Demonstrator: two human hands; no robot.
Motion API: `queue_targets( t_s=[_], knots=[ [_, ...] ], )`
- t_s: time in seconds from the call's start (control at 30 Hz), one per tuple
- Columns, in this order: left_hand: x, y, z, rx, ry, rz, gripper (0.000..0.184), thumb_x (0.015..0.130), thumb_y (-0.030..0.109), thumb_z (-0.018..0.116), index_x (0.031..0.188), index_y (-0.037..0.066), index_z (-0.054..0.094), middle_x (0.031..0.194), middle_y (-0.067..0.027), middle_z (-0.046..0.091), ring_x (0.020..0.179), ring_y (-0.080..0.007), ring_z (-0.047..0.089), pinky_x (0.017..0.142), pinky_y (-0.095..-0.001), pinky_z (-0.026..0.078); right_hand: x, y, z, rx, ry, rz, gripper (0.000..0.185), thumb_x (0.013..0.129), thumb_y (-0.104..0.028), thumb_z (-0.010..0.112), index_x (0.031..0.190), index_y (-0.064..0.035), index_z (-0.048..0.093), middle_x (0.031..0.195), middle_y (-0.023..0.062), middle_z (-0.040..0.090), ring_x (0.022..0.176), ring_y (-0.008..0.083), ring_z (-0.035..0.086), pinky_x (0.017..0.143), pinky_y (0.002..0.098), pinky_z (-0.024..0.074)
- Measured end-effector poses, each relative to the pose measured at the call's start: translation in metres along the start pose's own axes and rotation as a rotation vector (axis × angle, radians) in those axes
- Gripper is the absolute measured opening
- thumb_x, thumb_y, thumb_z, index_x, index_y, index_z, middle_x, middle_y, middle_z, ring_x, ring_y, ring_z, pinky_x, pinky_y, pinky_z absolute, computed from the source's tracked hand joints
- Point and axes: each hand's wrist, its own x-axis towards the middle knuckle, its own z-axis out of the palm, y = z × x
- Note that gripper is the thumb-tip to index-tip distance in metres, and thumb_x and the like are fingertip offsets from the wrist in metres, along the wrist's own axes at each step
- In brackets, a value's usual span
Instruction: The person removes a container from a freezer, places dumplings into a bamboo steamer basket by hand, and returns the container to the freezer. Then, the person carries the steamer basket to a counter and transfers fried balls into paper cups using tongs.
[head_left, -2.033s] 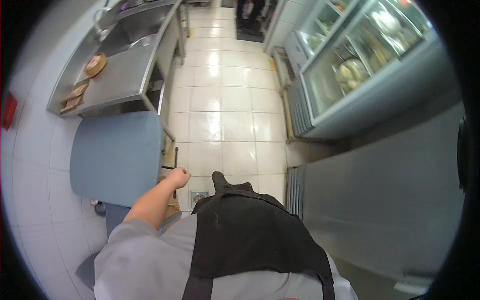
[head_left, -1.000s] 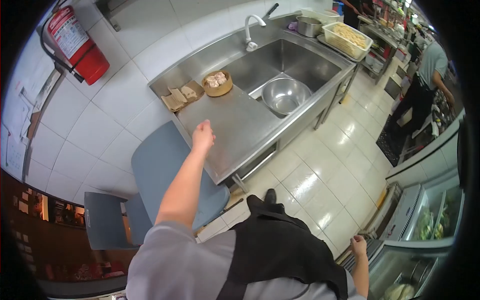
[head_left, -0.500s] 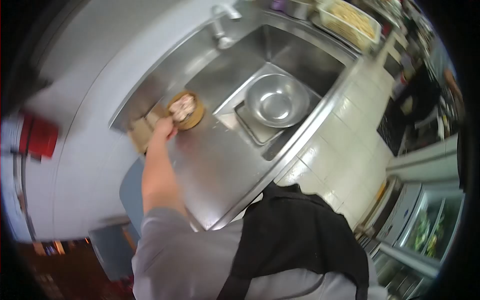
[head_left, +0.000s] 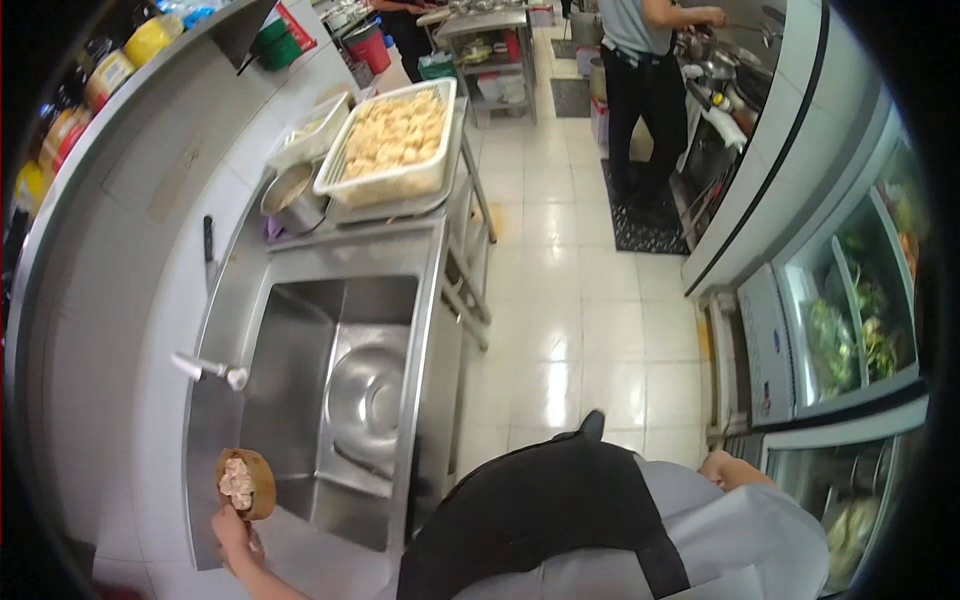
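A small round bamboo steamer [head_left: 262, 492] is at the lower left, over the wall-side edge of the steel sink unit. Pale pink, lumpy food [head_left: 237, 484] lies inside it. My left hand [head_left: 232, 528] is closed on the near rim, fingers wrapped against the side. Whether the steamer rests on the steel or hangs just above it, I cannot tell. My right hand [head_left: 716, 466] shows only in part beside my apron, near the glass-door fridge [head_left: 840, 310]; its fingers are hidden.
A metal bowl [head_left: 368, 398] sits in the sink basin, with a faucet [head_left: 212, 370] on the wall side. Beyond stand a pot [head_left: 297, 200] and a white basket of yellowish pieces [head_left: 392, 135]. A co-worker [head_left: 645, 90] stands by the stove along the tiled aisle.
My view has swung toward the aisle and fridge. My left hand and the steamer have moved together along the sink unit toward the faucet. My right hand has come into view.
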Motion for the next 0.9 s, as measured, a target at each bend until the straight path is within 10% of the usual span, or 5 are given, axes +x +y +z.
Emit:
queue_targets(
  t_s=[0.07,0.13,0.3,0.57,0.9],
  knots=[
    [-0.002,0.038,0.019,-0.090,-0.010,-0.007,0.031,0.091,0.020,0.045,0.068,0.003,0.054,0.057,-0.0058,0.050,0.039,-0.0162,0.047,0.035,-0.0330,0.031,0.049,0.036,-0.063,-0.559,0.325,-0.398,0.040,0.087,-0.021,0.062,0.122,-0.0047,0.066,0.098,0.0155,0.072,0.095,0.0355,0.067,0.085,0.0429,0.0524],
    [-0.024,0.117,0.042,-0.044,-0.089,0.027,0.030,0.092,0.020,0.044,0.070,0.004,0.055,0.058,-0.0053,0.053,0.041,-0.0160,0.049,0.036,-0.0320,0.033,0.064,0.028,-0.156,-0.103,0.325,-0.083,0.047,0.090,-0.043,0.051,0.089,-0.0020,0.073,0.098,0.0218,0.070,0.098,0.0394,0.065,0.089,0.0460,0.0502],
    [-0.044,0.287,0.115,-0.101,-0.143,0.135,0.027,0.094,0.024,0.044,0.074,0.008,0.053,0.057,0.0013,0.048,0.039,-0.0099,0.042,0.035,-0.0274,0.031,-0.011,-0.033,-0.370,0.300,0.876,-0.300,0.047,0.084,-0.037,0.061,0.116,-0.0033,0.067,0.113,0.0225,0.067,0.108,0.0377,0.063,0.095,0.0420,0.0493],
    [0.002,0.513,0.235,-0.258,-0.321,0.363,0.027,0.096,0.022,0.042,0.080,0.009,0.059,0.059,0.0047,0.051,0.042,-0.0060,0.042,0.037,-0.0244,0.028,-0.012,-0.044,-0.576,0.435,0.904,-0.369,0.047,0.085,-0.039,0.063,0.119,-0.0062,0.066,0.115,0.0197,0.068,0.109,0.0368,0.063,0.095,0.0410,0.0495],
    [0.090,0.776,0.397,-0.355,-0.552,0.626,0.031,0.096,0.022,0.045,0.097,-0.001,0.066,0.077,0.0038,0.061,0.063,-0.0041,0.050,0.055,-0.0235,0.041,0.078,0.126,-0.553,-0.157,0.361,-0.107,0.034,0.083,-0.029,0.067,0.105,-0.0020,0.068,0.088,0.0154,0.072,0.082,0.0275,0.070,0.069,0.0410,0.0563]
  ],
)
